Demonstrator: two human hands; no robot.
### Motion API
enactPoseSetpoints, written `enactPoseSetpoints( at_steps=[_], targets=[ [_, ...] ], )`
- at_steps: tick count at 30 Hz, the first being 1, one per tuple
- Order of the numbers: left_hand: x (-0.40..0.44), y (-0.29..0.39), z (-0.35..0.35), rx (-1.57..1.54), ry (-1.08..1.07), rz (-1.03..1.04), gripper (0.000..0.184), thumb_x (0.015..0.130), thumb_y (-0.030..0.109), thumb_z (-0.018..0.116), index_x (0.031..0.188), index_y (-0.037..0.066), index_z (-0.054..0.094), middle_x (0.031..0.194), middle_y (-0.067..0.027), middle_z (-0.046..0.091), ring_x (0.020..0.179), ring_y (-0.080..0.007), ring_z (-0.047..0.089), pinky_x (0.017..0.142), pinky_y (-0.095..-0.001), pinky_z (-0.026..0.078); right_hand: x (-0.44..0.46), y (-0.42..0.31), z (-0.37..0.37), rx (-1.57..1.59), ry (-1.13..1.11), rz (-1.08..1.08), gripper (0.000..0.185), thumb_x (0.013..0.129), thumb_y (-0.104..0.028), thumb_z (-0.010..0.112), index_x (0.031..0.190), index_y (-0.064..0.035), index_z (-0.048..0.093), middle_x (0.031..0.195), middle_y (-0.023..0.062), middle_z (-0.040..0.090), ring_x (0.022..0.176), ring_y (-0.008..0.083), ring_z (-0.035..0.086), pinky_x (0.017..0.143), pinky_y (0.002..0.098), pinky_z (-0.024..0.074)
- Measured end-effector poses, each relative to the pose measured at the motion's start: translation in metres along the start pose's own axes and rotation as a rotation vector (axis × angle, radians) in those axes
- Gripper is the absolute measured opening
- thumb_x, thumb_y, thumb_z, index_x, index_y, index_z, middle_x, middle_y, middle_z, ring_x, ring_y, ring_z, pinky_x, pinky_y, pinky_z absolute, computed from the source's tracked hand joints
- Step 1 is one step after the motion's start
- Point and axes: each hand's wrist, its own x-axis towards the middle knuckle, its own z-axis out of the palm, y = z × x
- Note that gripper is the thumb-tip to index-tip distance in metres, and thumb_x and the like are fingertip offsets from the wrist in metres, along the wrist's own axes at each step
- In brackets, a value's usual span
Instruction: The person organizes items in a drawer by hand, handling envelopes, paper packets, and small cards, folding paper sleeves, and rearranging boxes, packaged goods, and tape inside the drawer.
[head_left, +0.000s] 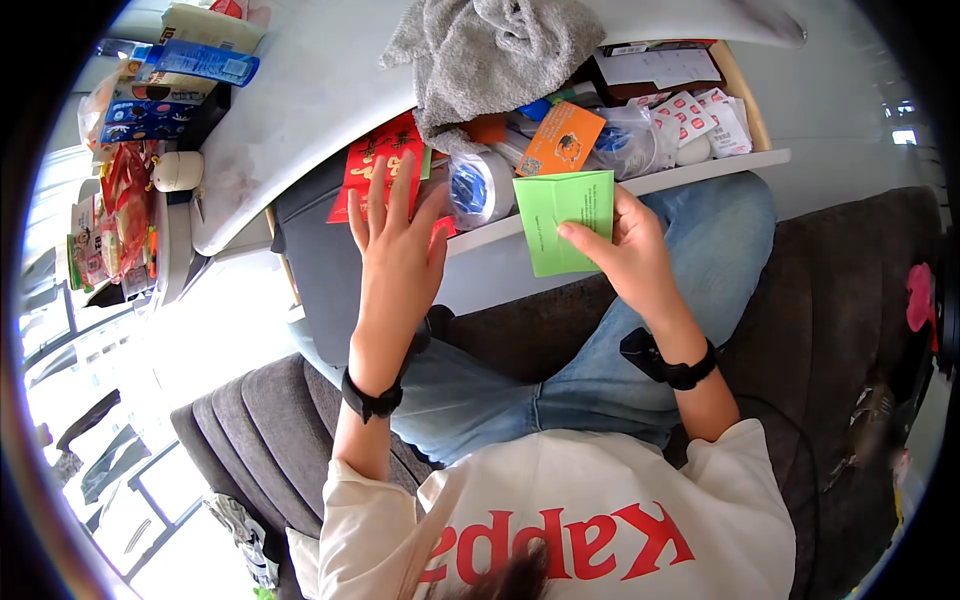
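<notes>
My right hand [640, 245] grips a light green paper envelope [550, 225] by its right side, thumb lying across the front. Small dark print shows on the envelope, and it is held up over the drawer's front edge. My left hand [395, 245] has its fingers spread above a red packet with gold characters [365, 165] at the drawer's left end; whether the fingertips touch it I cannot tell. Between the hands lies a round roll with blue inside [478, 188]. An orange card [561, 138] with a printed code sits behind the green envelope.
The open drawer [690, 175] holds plastic bags and white sachets with red marks [685, 118]. A grey towel [490, 60] hangs from the white tabletop [310, 100] into it. Packaged goods and a blue bottle [208, 62] stand at left. A dark sofa [820, 330] is beneath me.
</notes>
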Motion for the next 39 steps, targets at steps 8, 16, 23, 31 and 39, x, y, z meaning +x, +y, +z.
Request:
enactPoseSetpoints(
  at_steps=[8, 16, 23, 31, 39],
  targets=[
    [0.040, -0.022, 0.015, 0.363, 0.074, 0.040, 0.038, 0.073, 0.010, 0.064, 0.111, 0.012, 0.058, 0.142, -0.0151, 0.028, 0.132, -0.0330, 0.025, 0.107, -0.0492, 0.019, 0.002, 0.012, 0.000, 0.091, -0.012, 0.014, 0.029, 0.083, -0.007, 0.063, 0.110, 0.0005, 0.054, 0.096, 0.0029, 0.063, 0.085, 0.0058, 0.058, 0.074, 0.0223, 0.0478],
    [0.045, -0.028, 0.035, 0.409, 0.172, 0.102, 0.028, 0.072, 0.011, 0.062, 0.100, 0.009, 0.062, 0.140, -0.0194, 0.031, 0.129, -0.0310, 0.031, 0.096, -0.0427, 0.034, -0.003, 0.019, 0.001, 0.119, -0.038, 0.047, 0.028, 0.083, -0.007, 0.062, 0.109, 0.0006, 0.054, 0.096, 0.0023, 0.062, 0.085, 0.0053, 0.057, 0.075, 0.0223, 0.0474],
    [0.050, -0.029, 0.020, 0.354, 0.204, 0.099, 0.010, 0.070, 0.013, 0.063, 0.077, 0.007, 0.065, 0.134, -0.0122, 0.041, 0.125, -0.0270, 0.037, 0.097, -0.0401, 0.035, -0.006, 0.022, 0.002, 0.112, -0.047, 0.040, 0.026, 0.084, -0.008, 0.062, 0.107, 0.0004, 0.053, 0.094, 0.0016, 0.061, 0.083, 0.0050, 0.057, 0.073, 0.0220, 0.0471],
    [-0.006, -0.007, -0.017, 0.079, 0.321, 0.031, 0.010, 0.074, 0.006, 0.065, 0.083, 0.005, 0.061, 0.122, -0.0086, 0.051, 0.119, -0.0263, 0.045, 0.096, -0.0397, 0.036, -0.015, 0.009, -0.011, -0.207, -0.069, -0.001, 0.027, 0.085, -0.007, 0.061, 0.109, 0.0014, 0.054, 0.093, 0.0032, 0.063, 0.084, 0.0069, 0.056, 0.074, 0.0229, 0.0460],
    [-0.066, 0.020, -0.040, -0.724, 0.311, -0.512, 0.004, 0.085, 0.002, 0.058, 0.086, -0.002, 0.058, 0.082, -0.0087, 0.062, 0.065, -0.0116, 0.059, 0.057, -0.0222, 0.046, -0.030, 0.010, 0.022, -0.169, -0.183, -0.090, 0.028, 0.090, -0.008, 0.051, 0.117, -0.0010, 0.051, 0.107, 0.0073, 0.057, 0.093, 0.0086, 0.053, 0.080, 0.0250, 0.0434]
  ],
)
